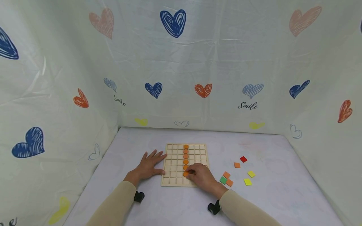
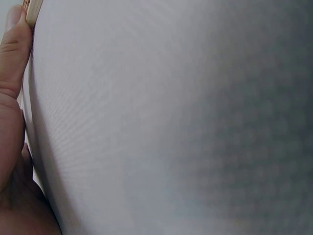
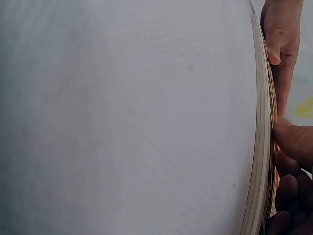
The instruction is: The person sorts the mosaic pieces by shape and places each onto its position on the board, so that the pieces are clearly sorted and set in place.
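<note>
A square wooden grid board (image 1: 172, 181) lies flat on the table, with a column of orange discs (image 1: 185, 156) running down its middle from the far edge. My left hand (image 1: 147, 166) rests at the board's left side, fingers spread and straight, its fingertips and thumb touching that edge. In the left wrist view the thumb (image 2: 13, 54) presses at a corner of the board (image 2: 34, 12). With thumb and index finger my right hand (image 1: 200, 176) pinches the nearest orange disc (image 1: 185, 174) at its right rim, low in the column. The other right fingers are curled over the board.
Right of the board lie loose square tiles: orange tiles (image 1: 237, 165), a green tile (image 1: 223, 180), a red tile (image 1: 243, 159) and yellow tiles (image 1: 247, 182). A white curtain (image 1: 181, 62) printed with hearts stands behind and beside the table (image 1: 141, 138).
</note>
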The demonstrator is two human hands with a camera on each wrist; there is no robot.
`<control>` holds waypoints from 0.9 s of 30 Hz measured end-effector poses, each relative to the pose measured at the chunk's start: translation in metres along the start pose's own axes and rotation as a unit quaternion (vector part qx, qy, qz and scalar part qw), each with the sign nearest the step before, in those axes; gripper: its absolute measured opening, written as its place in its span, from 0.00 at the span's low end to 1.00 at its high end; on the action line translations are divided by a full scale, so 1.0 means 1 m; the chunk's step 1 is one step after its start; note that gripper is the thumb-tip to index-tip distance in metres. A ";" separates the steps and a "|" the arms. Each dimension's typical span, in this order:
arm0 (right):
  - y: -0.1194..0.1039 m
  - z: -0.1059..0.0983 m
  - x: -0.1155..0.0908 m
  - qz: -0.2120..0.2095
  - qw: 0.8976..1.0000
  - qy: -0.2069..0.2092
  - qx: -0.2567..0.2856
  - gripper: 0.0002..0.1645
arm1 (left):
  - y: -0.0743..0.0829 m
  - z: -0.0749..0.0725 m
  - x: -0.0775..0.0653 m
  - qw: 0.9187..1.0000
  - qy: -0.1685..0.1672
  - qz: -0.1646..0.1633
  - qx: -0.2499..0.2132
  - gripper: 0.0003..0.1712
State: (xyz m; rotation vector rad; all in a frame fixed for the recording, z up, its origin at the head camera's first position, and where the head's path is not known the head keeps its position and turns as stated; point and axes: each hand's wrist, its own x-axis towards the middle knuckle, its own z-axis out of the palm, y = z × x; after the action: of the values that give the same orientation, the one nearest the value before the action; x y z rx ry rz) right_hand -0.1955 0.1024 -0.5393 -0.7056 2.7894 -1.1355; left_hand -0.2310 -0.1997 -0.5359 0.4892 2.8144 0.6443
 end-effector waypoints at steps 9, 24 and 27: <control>0.002 -0.001 0.000 0.002 1.000 -0.001 0.002 0.09 | -0.003 0.002 0.001 1.000 -0.003 -0.002 0.006 0.53; 0.004 -0.010 -0.002 0.025 0.999 0.014 0.014 0.08 | -0.003 0.001 0.003 1.000 -0.008 -0.003 0.007 0.54; 0.004 -0.014 -0.003 0.031 0.999 0.027 0.009 0.08 | -0.003 0.002 0.003 1.000 -0.005 0.000 0.007 0.54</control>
State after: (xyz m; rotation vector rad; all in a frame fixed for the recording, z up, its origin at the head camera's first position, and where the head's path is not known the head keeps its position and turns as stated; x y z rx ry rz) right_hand -0.1977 0.1153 -0.5325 -0.5900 2.8199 -1.1838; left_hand -0.2339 -0.2003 -0.5391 0.4926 2.8113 0.6217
